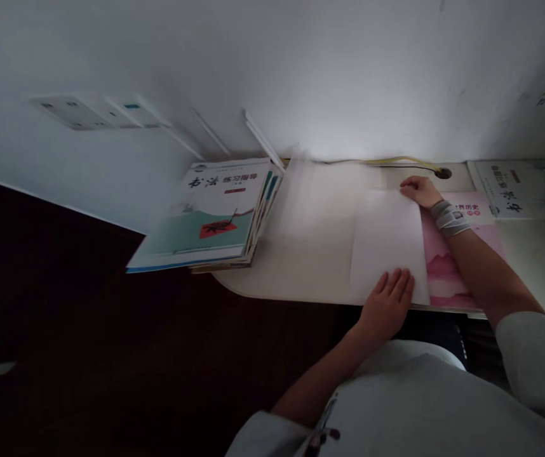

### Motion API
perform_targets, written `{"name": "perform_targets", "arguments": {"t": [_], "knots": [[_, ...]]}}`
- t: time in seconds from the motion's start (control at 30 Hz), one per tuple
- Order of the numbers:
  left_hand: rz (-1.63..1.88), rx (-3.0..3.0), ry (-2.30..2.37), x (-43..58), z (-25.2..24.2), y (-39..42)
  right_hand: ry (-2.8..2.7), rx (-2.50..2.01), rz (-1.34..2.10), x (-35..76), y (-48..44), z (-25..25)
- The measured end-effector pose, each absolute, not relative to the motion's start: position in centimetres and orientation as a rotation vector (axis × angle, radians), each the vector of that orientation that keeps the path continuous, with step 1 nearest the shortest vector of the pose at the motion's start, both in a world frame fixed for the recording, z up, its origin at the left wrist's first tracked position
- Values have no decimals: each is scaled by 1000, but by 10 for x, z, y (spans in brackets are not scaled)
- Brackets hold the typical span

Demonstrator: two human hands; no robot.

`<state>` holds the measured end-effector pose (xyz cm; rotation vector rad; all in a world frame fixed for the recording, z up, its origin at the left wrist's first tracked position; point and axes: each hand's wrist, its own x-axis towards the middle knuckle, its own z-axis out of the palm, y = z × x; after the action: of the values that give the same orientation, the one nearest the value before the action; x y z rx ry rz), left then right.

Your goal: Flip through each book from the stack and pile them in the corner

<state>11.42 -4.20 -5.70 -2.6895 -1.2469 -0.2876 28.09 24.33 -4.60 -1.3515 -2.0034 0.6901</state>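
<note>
A white blank page lies on the desk, its right edge against a pink book with Chinese lettering on its cover. I cannot tell whether the page is part of that book. My left hand rests flat on the page's lower right part, fingers stretched out. At the page's upper right corner, my right hand has its fingers curled together on the paper edge. A grey band circles the right wrist, and that forearm passes over the pink book.
On the left, a stack of books overhangs the edge of the pale desk. Another book lies at the far right. A yellow cable runs along the wall to a round desk hole. Wall sockets sit at left.
</note>
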Motion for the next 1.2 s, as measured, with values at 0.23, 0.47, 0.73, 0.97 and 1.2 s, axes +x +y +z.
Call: {"name": "perform_targets", "arguments": {"t": [0.23, 0.47, 0.73, 0.97, 1.2], "knots": [[-358, -2494, -1422, 84, -63, -51, -1859, -1303, 483, 256, 242, -61], [-306, -2525, -1445, 101, -49, -49, -2240, -1259, 388, 255, 235, -67], [-376, -2608, -1238, 125, -41, -44, -2389, -1149, 350, 252, 225, -59], [-295, -2633, -1336, 111, -53, -47, -2331, -1390, 190, 232, 208, -56], [-266, -2757, -1338, 131, -51, -40, -2272, -1280, 293, 230, 210, -59]]}}
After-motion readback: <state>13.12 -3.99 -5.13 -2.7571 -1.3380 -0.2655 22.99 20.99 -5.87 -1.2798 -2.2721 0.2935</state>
